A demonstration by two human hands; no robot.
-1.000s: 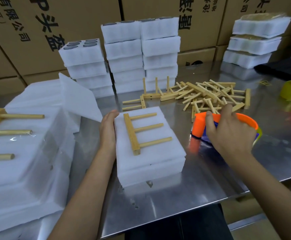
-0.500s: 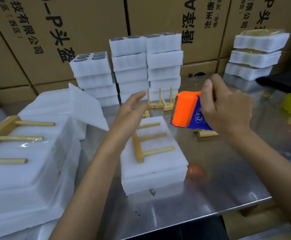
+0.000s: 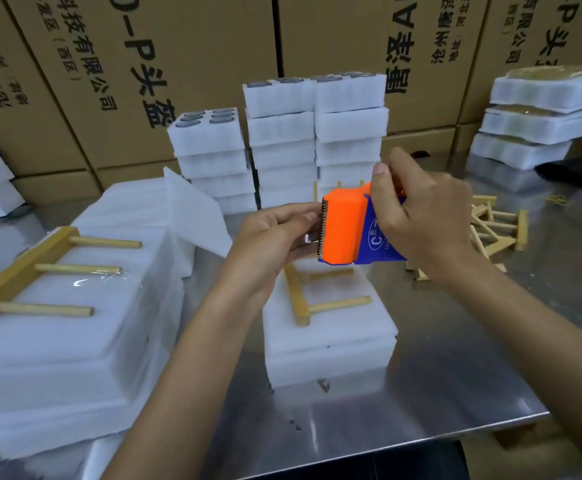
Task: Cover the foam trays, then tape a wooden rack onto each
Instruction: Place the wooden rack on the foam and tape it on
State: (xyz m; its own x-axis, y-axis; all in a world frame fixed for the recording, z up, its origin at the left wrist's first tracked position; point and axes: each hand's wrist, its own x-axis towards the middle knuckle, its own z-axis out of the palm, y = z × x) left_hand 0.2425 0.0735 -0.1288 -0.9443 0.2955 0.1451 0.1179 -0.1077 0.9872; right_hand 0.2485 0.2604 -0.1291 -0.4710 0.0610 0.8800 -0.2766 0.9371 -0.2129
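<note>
A covered white foam tray (image 3: 331, 337) lies in front of me on the steel table, with a wooden rack (image 3: 303, 299) lying loose on top. Above it my right hand (image 3: 424, 216) grips an orange and blue tape dispenser (image 3: 348, 230). My left hand (image 3: 275, 233) pinches at the dispenser's toothed edge, where the tape end sits. At the left a finished foam tray (image 3: 74, 323) carries a taped wooden rack (image 3: 33, 271).
Stacks of white foam trays (image 3: 313, 140) stand at the back centre and more trays (image 3: 539, 119) at the back right. A pile of loose wooden racks (image 3: 494, 226) lies right of my hands. Foam sheets (image 3: 196, 209) lie at the left. Cardboard boxes wall the back.
My right hand lifted the tape dispenser off the table and brought it over the tray. My left hand left the tray's side and rose to the dispenser's toothed edge.
</note>
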